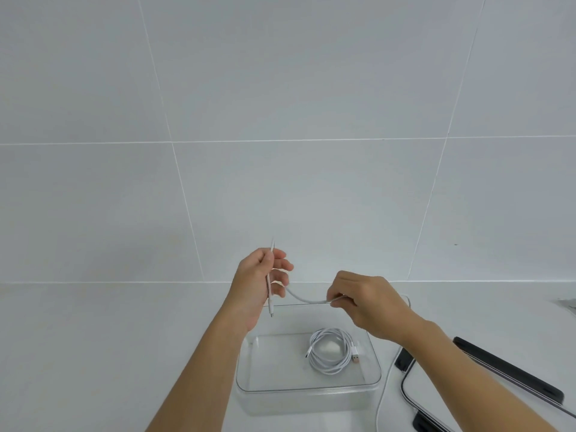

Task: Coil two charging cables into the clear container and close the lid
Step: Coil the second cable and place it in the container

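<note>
A clear rectangular container [307,388] stands open on the white counter. Inside it, right of centre, lies a coiled white charging cable [332,350] with its plugs showing. Above the container's far edge, my left hand [258,282] grips one end of a second white cable [304,298], whose plug hangs down below the palm. That cable sags across to my right hand [363,302], which pinches it between thumb and fingers. Its remaining length trails down the counter to the right of the container. The lid [483,385], clear with black clips, lies to the right.
A white tiled wall rises behind the counter. The loose cable runs along the counter between the container and the lid. A grey object's corner [568,305] shows at the right edge.
</note>
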The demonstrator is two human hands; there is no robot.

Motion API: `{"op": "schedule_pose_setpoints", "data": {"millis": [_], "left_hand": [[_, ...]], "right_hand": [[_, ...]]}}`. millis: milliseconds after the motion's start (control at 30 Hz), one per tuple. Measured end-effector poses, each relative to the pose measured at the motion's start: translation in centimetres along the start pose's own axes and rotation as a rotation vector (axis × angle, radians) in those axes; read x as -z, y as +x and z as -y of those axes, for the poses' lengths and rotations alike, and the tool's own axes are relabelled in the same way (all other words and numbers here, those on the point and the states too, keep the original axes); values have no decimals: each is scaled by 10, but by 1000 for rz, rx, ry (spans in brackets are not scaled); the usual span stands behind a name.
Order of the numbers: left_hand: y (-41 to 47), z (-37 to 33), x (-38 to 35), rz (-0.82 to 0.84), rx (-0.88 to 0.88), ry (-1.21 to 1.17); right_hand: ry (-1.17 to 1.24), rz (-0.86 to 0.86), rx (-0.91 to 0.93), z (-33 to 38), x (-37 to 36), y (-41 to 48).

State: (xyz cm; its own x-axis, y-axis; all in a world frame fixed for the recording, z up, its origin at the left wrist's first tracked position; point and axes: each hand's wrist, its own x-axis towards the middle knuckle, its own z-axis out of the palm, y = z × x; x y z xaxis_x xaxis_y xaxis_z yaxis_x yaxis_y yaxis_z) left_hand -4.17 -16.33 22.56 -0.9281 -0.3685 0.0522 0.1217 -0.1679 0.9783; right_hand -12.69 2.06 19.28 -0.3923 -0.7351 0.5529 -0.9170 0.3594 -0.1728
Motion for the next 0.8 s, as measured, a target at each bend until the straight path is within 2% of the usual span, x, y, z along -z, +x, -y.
{"op": "schedule_pose_setpoints", "data": {"millis": [233,467,600,800], "left_hand": [[-6,3,-2,165,71,195],[-16,-2,-4,354,58,416],[-19,-2,-7,436,67,348],[-18,-4,-3,489,126,45]], "right_hand": [[106,16,132,30,16,19],[252,-68,0,30,19,24],[376,-116,-200,31,24,28],[719,-229,-440,18,40,33]]}}
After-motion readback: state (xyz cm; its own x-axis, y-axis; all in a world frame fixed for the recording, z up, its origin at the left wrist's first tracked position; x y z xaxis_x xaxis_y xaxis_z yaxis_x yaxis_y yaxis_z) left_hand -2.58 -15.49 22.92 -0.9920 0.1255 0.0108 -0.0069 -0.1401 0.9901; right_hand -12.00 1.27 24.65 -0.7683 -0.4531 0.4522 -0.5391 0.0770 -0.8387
